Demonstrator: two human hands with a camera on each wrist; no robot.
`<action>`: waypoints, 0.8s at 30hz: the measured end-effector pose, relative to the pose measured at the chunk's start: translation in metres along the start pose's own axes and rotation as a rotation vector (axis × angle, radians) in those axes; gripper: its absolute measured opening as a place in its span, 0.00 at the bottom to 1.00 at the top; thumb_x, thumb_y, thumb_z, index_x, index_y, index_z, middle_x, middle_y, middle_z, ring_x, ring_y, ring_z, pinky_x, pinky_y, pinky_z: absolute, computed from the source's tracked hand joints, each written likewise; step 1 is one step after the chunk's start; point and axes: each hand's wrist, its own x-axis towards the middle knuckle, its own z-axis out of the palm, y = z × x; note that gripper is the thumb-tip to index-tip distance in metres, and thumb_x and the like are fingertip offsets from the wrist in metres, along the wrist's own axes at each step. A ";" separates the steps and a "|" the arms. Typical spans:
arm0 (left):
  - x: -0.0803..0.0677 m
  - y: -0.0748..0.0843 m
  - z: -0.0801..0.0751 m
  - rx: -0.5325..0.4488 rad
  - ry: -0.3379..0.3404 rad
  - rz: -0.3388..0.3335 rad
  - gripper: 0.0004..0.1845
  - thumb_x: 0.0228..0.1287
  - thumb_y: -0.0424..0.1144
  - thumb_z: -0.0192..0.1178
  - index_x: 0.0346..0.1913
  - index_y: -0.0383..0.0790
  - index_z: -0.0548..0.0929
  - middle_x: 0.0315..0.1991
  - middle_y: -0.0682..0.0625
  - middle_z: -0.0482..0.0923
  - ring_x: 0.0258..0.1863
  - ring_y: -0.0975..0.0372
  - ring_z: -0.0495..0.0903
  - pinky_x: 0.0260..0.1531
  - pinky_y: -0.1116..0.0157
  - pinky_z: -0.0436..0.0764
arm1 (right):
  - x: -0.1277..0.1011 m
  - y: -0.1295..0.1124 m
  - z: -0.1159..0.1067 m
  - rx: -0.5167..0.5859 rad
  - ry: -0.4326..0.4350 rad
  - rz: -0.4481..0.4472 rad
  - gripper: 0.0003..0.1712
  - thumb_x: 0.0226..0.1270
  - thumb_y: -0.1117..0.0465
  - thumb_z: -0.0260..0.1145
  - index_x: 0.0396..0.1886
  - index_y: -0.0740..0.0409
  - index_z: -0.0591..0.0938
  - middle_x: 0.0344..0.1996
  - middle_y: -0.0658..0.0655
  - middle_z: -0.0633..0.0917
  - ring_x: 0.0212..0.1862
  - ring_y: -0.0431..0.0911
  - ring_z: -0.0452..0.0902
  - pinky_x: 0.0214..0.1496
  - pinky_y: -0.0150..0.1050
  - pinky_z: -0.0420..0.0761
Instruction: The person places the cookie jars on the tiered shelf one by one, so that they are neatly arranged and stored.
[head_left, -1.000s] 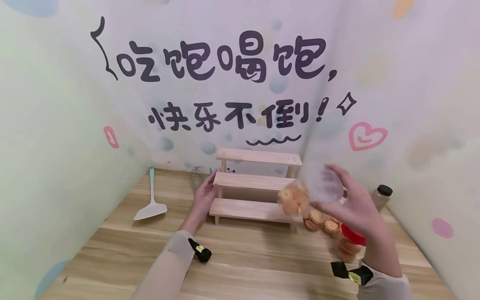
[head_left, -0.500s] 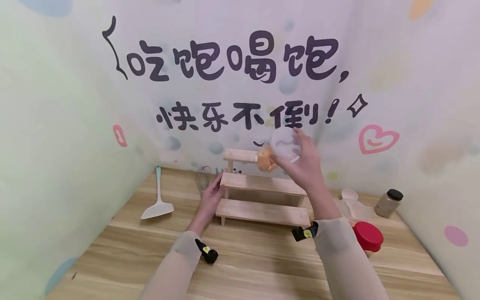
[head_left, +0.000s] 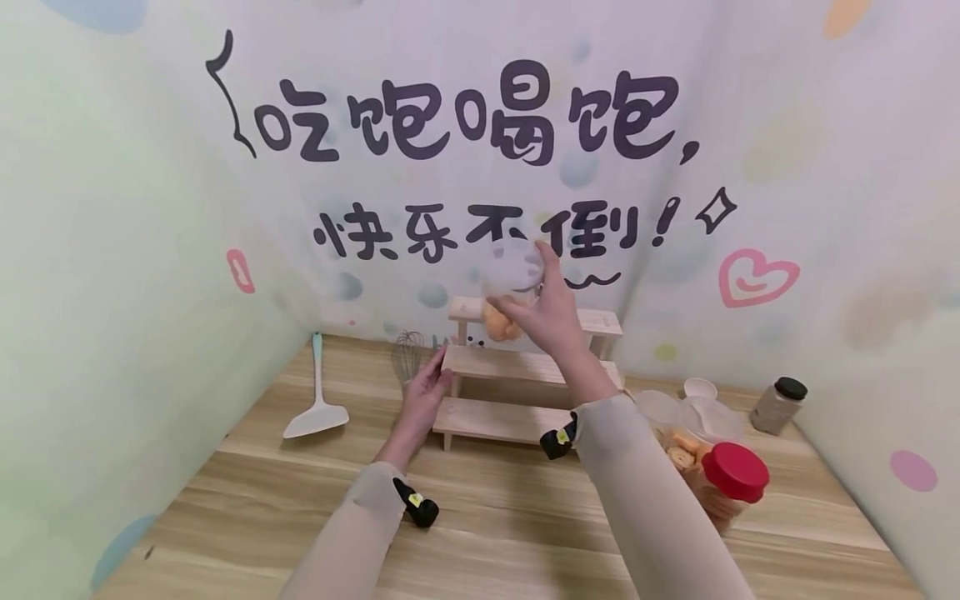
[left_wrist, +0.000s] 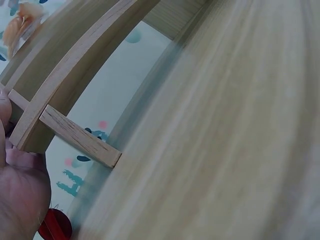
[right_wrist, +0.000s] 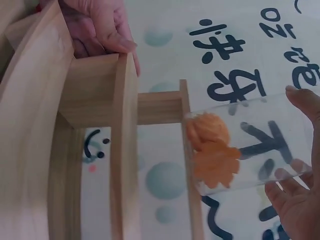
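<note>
My right hand (head_left: 547, 312) holds a clear plastic jar (head_left: 512, 275) with a few orange cookies in its bottom, tilted on its side just above the top step of a three-step wooden shelf (head_left: 525, 367). In the right wrist view the jar (right_wrist: 235, 145) has its base at the top step's edge, and my fingers (right_wrist: 300, 100) curl round it. My left hand (head_left: 426, 392) rests with straight fingers against the shelf's left end. The same hand (right_wrist: 100, 25) lies on the side support in the right wrist view. The left wrist view shows my palm (left_wrist: 20, 192) beside a shelf leg (left_wrist: 80, 137).
A white spatula with a teal handle (head_left: 315, 412) and a wire whisk (head_left: 407, 354) lie left of the shelf. To the right are a red-lidded cookie jar (head_left: 731, 479), clear containers (head_left: 690, 412) and a dark-lidded jar (head_left: 780, 404). Walls close in on three sides.
My right hand lifted the cookie jar from low on the right, up and leftward, to the shelf's top step. The left hand stayed at the shelf's left end.
</note>
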 end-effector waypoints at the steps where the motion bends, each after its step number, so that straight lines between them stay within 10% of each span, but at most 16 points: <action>1: 0.000 0.000 0.000 0.000 -0.001 0.000 0.30 0.77 0.42 0.55 0.77 0.43 0.63 0.78 0.46 0.57 0.76 0.57 0.58 0.71 0.65 0.65 | 0.001 0.001 0.003 0.022 0.003 0.021 0.63 0.49 0.42 0.82 0.79 0.46 0.55 0.64 0.60 0.75 0.62 0.55 0.75 0.62 0.52 0.79; 11: 0.000 0.000 -0.001 0.002 -0.001 -0.011 0.30 0.77 0.44 0.55 0.77 0.43 0.63 0.78 0.48 0.57 0.76 0.58 0.57 0.72 0.65 0.63 | 0.001 0.030 0.021 0.015 -0.112 0.216 0.54 0.58 0.35 0.74 0.73 0.59 0.63 0.67 0.62 0.73 0.66 0.56 0.71 0.65 0.51 0.77; 24: -0.001 0.002 -0.001 -0.002 -0.003 -0.017 0.29 0.77 0.44 0.55 0.77 0.47 0.64 0.78 0.49 0.57 0.76 0.59 0.57 0.73 0.66 0.62 | -0.004 0.042 0.030 -0.044 -0.114 0.181 0.41 0.64 0.35 0.68 0.63 0.59 0.70 0.53 0.59 0.80 0.48 0.53 0.77 0.45 0.46 0.80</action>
